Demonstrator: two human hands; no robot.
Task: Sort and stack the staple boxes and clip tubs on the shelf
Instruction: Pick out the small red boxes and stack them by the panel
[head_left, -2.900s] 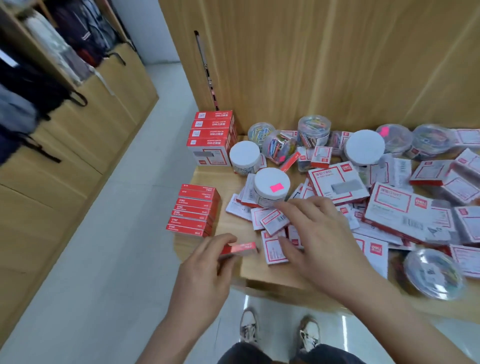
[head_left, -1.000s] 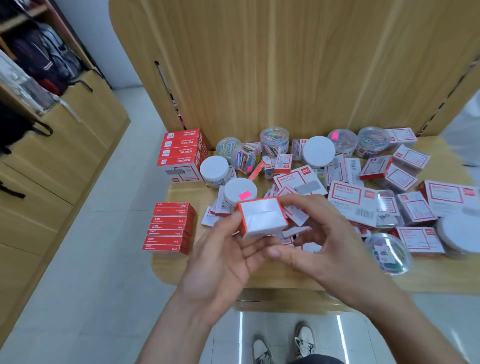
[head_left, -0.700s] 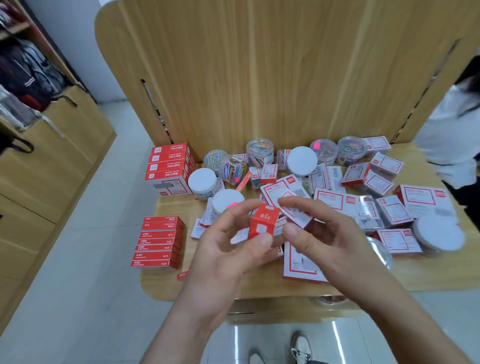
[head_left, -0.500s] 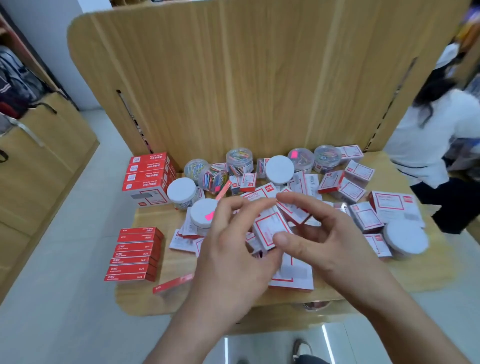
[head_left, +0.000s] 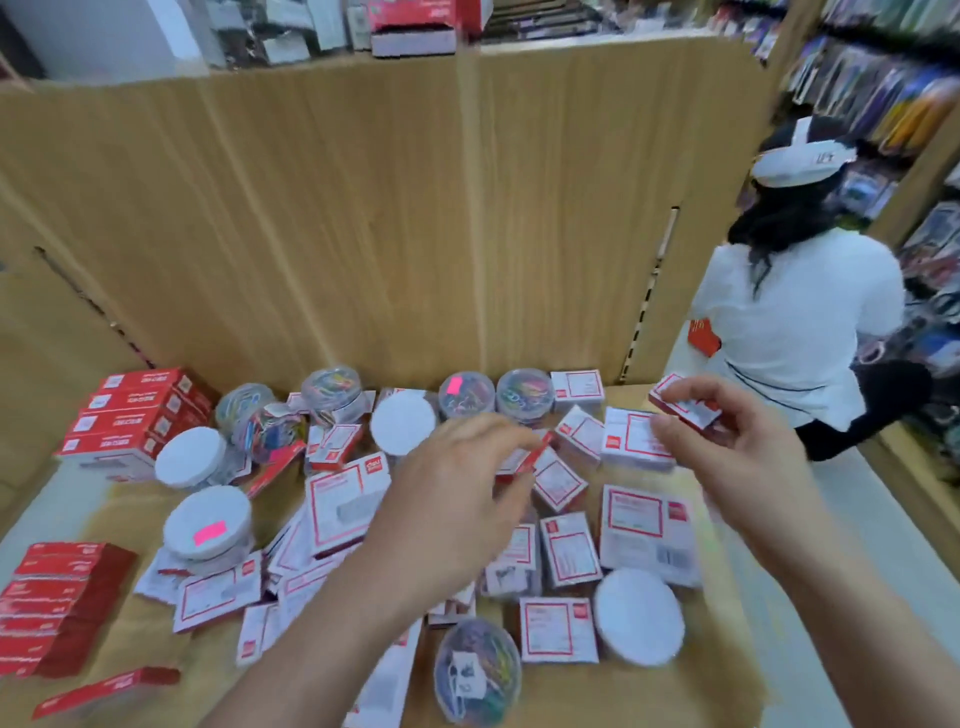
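Red-and-white staple boxes lie scattered over the wooden shelf (head_left: 623, 699), mixed with white-lidded tubs (head_left: 208, 525) and clear clip tubs (head_left: 467, 395). Two neat stacks of red boxes stand on the left, one at the rear (head_left: 135, 415) and one at the front (head_left: 57, 608). My left hand (head_left: 457, 499) hovers over the middle of the pile and pinches a thin red-edged staple box (head_left: 525, 460) at its fingertips. My right hand (head_left: 737, 452) is raised at the right rear and pinches a small red-and-white box (head_left: 685, 408) between thumb and fingers.
A tall wooden back panel (head_left: 363, 208) closes the shelf behind. A person in a white shirt (head_left: 795, 322) crouches in the aisle to the right. One loose red box (head_left: 104, 691) lies near the front left edge. A clear clip tub (head_left: 478, 675) sits at the front.
My hands have parted. The right hand has swung to the right rear with a small box, and the left holds a thin box over the pile. The view has tilted up.
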